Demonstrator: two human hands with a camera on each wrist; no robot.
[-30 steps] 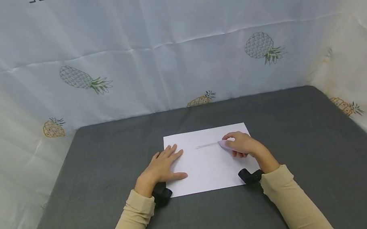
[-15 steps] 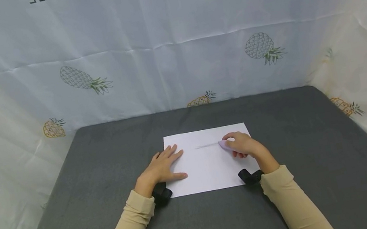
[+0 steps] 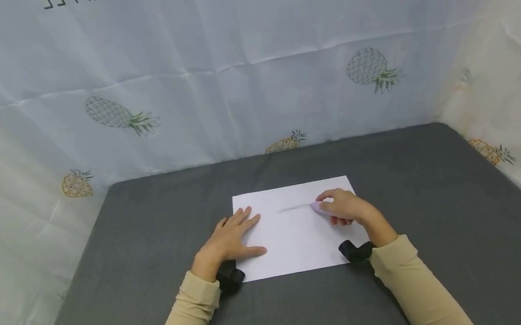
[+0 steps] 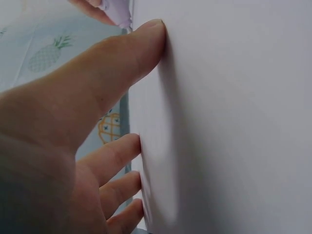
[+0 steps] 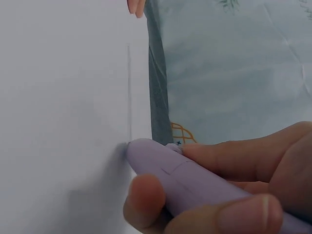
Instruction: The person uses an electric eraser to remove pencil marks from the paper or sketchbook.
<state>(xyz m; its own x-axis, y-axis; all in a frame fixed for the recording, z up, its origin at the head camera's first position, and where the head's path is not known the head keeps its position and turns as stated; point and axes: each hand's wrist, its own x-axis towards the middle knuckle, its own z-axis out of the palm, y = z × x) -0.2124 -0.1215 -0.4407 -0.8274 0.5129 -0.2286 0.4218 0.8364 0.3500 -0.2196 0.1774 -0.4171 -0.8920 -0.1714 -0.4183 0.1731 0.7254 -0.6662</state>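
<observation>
A white sheet of paper (image 3: 296, 243) lies on the dark grey table. My left hand (image 3: 229, 239) rests on its left side with the fingers spread; in the left wrist view the thumb (image 4: 146, 41) and fingertips touch the sheet. Toward the paper's right side, my right hand (image 3: 346, 204) grips a light purple utility knife (image 5: 185, 175) between thumb and fingers. The rounded nose meets the paper, and a small knob stands on its side. A thin straight line (image 5: 129, 92) runs leftward across the paper from the nose. The very tip is hidden in the right wrist view.
Pale cloth with pineapple prints (image 3: 249, 100) hangs behind the table (image 3: 288, 320) and along both sides. Black wrist cameras (image 3: 354, 250) sit beneath both wrists, overlapping the paper's near corners.
The head view has tilted up very slightly. Both hands keep their places on the paper, and the line looks a little thinner than before.
</observation>
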